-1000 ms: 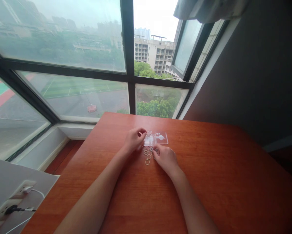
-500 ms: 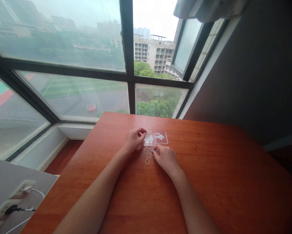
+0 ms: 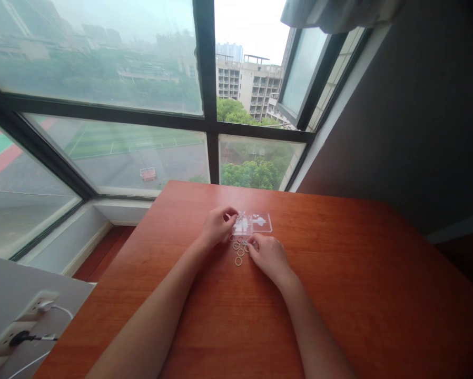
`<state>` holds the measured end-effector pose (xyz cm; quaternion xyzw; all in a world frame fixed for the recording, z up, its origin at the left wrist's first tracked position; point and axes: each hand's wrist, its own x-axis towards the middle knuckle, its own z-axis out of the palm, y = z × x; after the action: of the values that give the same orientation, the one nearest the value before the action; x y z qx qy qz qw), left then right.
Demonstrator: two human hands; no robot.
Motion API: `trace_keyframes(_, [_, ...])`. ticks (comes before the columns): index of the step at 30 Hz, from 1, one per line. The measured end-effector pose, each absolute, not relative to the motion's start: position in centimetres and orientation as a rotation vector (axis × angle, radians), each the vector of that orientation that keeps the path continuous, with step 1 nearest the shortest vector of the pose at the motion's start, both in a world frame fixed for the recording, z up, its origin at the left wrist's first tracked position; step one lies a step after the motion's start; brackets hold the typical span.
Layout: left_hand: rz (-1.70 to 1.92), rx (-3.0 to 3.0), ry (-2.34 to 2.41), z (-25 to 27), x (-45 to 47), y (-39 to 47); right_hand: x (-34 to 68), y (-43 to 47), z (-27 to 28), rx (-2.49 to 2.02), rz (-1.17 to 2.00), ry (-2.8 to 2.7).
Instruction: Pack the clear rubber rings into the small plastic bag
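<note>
A small clear plastic box [image 3: 243,227] lies with its lid [image 3: 263,223] folded out to the right; a white print shows on the lid. My left hand [image 3: 217,227] is at the box's left side, with thumb and index finger closed on its edge. Several pale thin rings [image 3: 238,261] are scattered on the table just in front of the box. Over the right part of these rings, my right hand [image 3: 271,255] has its thumb and index finger pinched together. A ring seems to be at those fingertips, partly covered by them.
The reddish-brown wooden table [image 3: 228,326] reaches to the window frame [image 3: 210,152] at the back. Wall sockets [image 3: 27,321] with plugged-in cables are at the lower left. A dark wall [image 3: 410,116] rises on the right, and a curtain [image 3: 331,16] hangs at the top.
Both hands, the box and the rings are practically where they were. Only a slight shift of the whole view is visible.
</note>
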<state>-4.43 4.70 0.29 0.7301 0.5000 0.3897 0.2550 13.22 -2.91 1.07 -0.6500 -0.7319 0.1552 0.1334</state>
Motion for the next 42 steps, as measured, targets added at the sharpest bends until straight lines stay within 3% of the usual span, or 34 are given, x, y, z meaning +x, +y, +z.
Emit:
trace_keyframes(28, [1.045, 1.990, 1.356, 0.3, -4.3, 4.8, 13.3, -2.9, 0.9, -1.824, 0.513, -2.037])
trace_keyframes(35, [1.066, 1.971, 1.315, 1.0, -4.0, 4.5, 13.5, -2.4, 1.0, -1.445, 0.833, -1.562])
trace_keyframes(42, [0.942, 1.835, 0.977, 2.9, -2.3, 2.8, 13.7, -2.1, 0.9, -1.235, 1.150, -1.189])
